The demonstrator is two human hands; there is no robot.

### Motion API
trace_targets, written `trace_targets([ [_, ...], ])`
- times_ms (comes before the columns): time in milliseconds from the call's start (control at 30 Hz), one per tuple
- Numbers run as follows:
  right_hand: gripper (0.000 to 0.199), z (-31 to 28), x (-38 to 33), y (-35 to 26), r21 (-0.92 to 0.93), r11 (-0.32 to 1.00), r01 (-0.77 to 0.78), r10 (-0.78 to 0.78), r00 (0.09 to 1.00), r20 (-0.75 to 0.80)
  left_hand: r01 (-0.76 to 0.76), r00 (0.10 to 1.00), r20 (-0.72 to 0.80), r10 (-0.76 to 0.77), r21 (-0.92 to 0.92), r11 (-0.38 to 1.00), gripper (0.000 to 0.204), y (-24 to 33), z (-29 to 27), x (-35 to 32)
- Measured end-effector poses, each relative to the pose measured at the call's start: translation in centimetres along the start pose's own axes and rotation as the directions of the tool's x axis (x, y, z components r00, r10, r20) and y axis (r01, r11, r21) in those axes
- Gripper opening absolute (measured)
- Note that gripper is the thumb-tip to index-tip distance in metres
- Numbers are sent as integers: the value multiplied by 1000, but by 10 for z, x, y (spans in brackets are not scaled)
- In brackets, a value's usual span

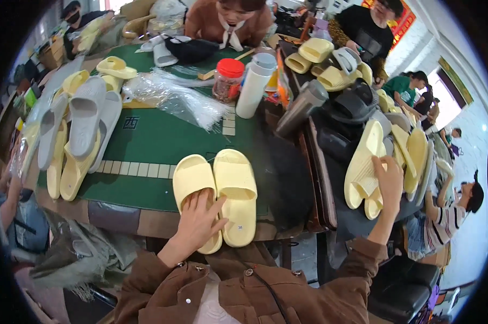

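A pair of pale yellow slide slippers lies side by side at the table's near edge, a left slipper [192, 174] and a right slipper [236, 175]. My left hand [197, 222] rests on the left one, fingers spread at its strap opening and thumb stretched toward the right one. Off to the right, my right hand [388, 181] closes on the edge of another yellow slipper [369, 146] that leans at the front of a pile. Its fingertips are partly hidden.
Grey and yellow slippers [87, 102] are stacked on the green tabletop [168, 143]. Plastic strands [179, 100], a red-lidded jar [229, 81], a white bottle [254, 86] and a steel tumbler [303, 108] stand or lie farther back. Several people are around the tables.
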State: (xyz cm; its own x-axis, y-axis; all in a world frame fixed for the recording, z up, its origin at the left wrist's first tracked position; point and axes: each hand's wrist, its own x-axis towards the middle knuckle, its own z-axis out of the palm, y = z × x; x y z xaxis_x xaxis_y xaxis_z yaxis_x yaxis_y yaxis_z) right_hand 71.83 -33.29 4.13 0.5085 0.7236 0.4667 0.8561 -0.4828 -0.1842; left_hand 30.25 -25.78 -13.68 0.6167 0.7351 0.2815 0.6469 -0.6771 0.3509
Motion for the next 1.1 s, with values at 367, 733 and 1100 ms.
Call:
trace_targets([
  [367,37,44,17,172,-80,949,304,-274,925,263,-18,994,-107,9,-86,996,56,0,25,-1],
  [733,42,1,32,118,-52,995,89,-44,827,561,-10,977,-214,-4,-61,998,51,-1,31,-2],
  [1100,44,-48,-9,64,-83,990,113,-58,871,488,79,953,-295,-71,15,997,36,-28,12,2],
])
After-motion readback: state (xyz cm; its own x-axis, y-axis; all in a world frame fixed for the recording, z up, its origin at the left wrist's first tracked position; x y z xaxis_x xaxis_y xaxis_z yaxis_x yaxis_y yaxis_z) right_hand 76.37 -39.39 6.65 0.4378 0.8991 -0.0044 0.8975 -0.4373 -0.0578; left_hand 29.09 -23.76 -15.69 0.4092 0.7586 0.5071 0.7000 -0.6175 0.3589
